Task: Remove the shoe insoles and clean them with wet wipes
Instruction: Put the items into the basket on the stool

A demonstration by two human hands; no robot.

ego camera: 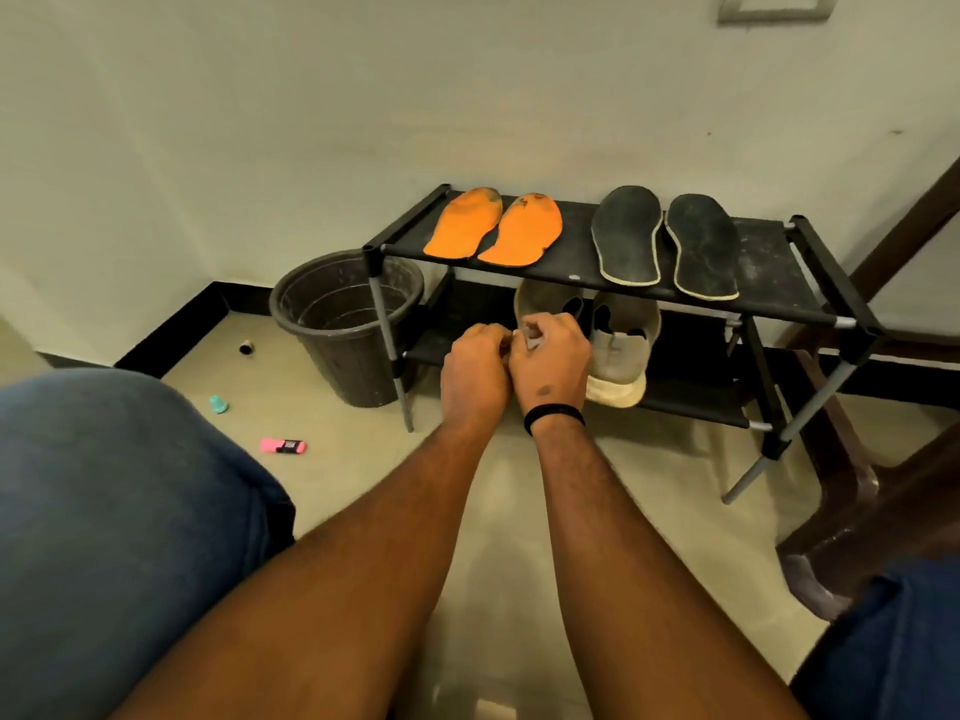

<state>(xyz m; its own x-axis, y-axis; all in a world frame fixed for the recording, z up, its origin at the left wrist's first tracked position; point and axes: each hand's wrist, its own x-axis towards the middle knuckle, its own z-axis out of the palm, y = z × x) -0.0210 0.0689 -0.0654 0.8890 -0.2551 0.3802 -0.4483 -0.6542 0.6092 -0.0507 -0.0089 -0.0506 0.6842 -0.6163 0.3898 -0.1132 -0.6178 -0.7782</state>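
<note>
1. A black shoe rack [769, 252] is standing against the wall, and everything below is being placed relative to it.
2. Two orange insoles [493, 228] are lying side by side on the left half of the rack's top shelf, their toe ends pointing toward the wall.
3. Two black insoles [667, 241] with pale edges are lying side by side on the right half of the same shelf, apart from the orange pair.
4. A pair of beige shoes [621, 345] is sitting on the rack's lower shelf, beneath the gap between the two pairs of insoles; the left shoe is being partly hidden by the hands.
5. The left hand [475, 368] is hovering in front of the lower shelf with its fingers curled; whether it is pinching anything cannot be told.
6. The right hand [553, 363], wearing a black wristband [553, 415], is touching the left hand and is gripping a small greyish piece [532, 339], which could be a wipe or part of the shoe.
7. A dark plastic bucket [345, 324] is standing on the floor just beside the rack's left front leg.
8. A pink highlighter [283, 445] and a small teal cap [218, 404] are lying on the floor well to the left of the rack.
</note>
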